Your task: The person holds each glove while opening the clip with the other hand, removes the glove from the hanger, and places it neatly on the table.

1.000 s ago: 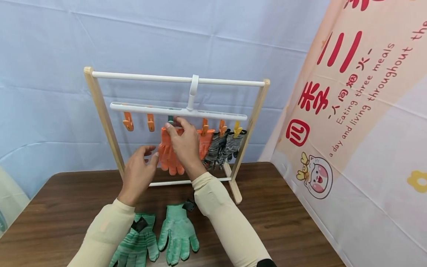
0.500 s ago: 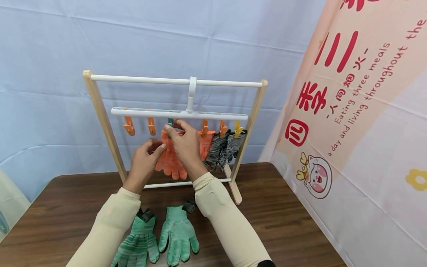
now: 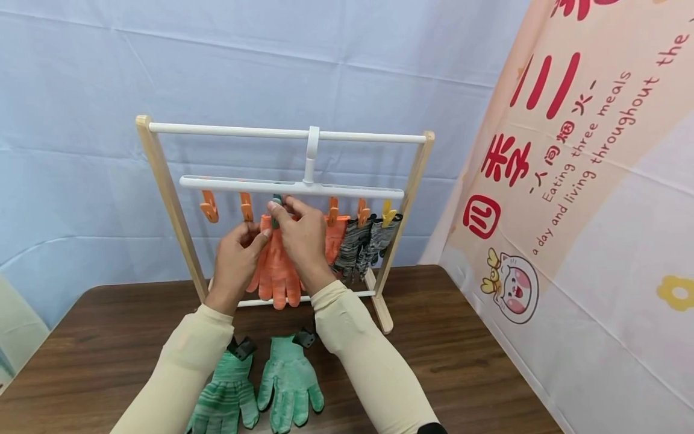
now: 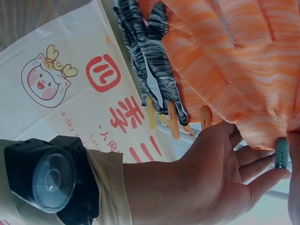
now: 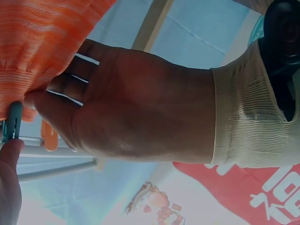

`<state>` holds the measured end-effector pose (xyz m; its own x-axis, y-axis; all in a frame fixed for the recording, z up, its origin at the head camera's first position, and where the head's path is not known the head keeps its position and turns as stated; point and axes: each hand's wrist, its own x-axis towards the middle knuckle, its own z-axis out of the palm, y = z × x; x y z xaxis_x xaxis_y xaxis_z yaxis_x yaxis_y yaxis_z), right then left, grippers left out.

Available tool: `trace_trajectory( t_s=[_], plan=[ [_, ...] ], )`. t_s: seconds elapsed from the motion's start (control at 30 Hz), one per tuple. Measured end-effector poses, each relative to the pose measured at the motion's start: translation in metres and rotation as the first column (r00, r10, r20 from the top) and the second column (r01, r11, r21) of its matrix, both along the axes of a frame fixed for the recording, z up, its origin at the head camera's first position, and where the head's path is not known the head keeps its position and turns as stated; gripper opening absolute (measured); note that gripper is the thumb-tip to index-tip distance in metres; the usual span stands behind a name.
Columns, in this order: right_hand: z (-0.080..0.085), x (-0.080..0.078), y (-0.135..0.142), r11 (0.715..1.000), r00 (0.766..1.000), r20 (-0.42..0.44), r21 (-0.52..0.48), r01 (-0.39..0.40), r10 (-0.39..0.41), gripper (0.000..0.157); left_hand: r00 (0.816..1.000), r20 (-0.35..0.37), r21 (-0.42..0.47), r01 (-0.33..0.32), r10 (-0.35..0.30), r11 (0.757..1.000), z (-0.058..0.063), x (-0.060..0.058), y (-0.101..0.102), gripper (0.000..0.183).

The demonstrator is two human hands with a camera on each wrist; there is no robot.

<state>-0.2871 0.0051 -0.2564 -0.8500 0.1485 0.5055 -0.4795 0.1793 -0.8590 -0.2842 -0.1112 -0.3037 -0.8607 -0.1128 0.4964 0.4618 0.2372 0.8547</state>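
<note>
My left hand (image 3: 235, 265) has the near side of the orange glove (image 3: 279, 277) pinched at the cuff, thumb in front and the other fingers tucked behind the cloth. My right hand (image 3: 303, 241) pinches the green clip (image 4: 281, 152), its thumb pressed on the clip and its other fingers bent behind. That clip sits over the edge of the glove's cuff, just under the hanger (image 3: 244, 183); I can't tell how tightly its jaws bite. The glove hangs fingers down between my hands, in front of the rack's (image 3: 169, 202) lower rail. Beyond my right wrist, partly hidden, a second orange glove (image 3: 336, 236) hangs from an orange clip (image 3: 332, 212). Next to it are two grey gloves (image 3: 351, 250), one under another orange clip, the other under a yellow clip (image 3: 388, 212). Two more orange clips dangle from the hanger to my left. The hanger itself hooks over the rack's top rail. Below my arms, two green gloves (image 3: 291, 380) lie on the table (image 3: 450, 361), each with a black tag at its cuff, the left one partly covered by my sleeve (image 3: 184, 361).
</note>
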Motion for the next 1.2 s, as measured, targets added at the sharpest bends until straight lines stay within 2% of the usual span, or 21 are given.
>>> trace_trajectory(
  t_s=[0.2, 0.33, 0.4, 0.63, 0.77, 0.9, 1.2],
  plan=[
    [0.001, -0.001, -0.002, 0.999, 1.000, 0.009, -0.051, 0.000, 0.001, 0.041, 1.000, -0.021, -0.028, 0.020, -0.021, 0.999, -0.003, 0.005, -0.004, 0.028],
    [0.001, 0.001, -0.002, 0.998, 1.000, 0.019, -0.060, 0.001, 0.000, 0.039, 0.999, -0.005, -0.028, 0.039, -0.039, 0.999, 0.004, 0.024, -0.003, 0.025],
    [0.001, 0.001, -0.001, 0.999, 1.000, 0.024, -0.054, 0.003, -0.002, 0.039, 0.999, 0.020, -0.014, 0.050, -0.050, 0.999, 0.002, 0.028, -0.004, 0.024],
    [0.001, 0.002, -0.001, 0.999, 0.999, 0.023, -0.014, 0.045, -0.044, 0.039, 0.997, 0.063, -0.009, 0.037, -0.037, 0.999, -0.030, 0.022, -0.010, 0.028],
    [0.002, 0.003, -0.001, 0.998, 0.998, 0.019, -0.014, 0.056, -0.056, 0.038, 0.992, 0.100, 0.045, 0.068, -0.072, 0.997, -0.040, 0.029, -0.005, 0.028],
    [0.002, 0.004, -0.001, 0.998, 0.998, 0.019, -0.017, 0.057, -0.057, 0.039, 0.977, 0.170, 0.086, 0.114, -0.127, 0.990, -0.050, 0.038, 0.002, 0.028],
    [0.001, 0.007, -0.001, 0.999, 0.999, 0.023, -0.007, 0.049, -0.049, 0.040, 0.944, 0.287, 0.133, 0.130, -0.164, 0.983, -0.073, 0.052, 0.022, 0.021]
  ],
)
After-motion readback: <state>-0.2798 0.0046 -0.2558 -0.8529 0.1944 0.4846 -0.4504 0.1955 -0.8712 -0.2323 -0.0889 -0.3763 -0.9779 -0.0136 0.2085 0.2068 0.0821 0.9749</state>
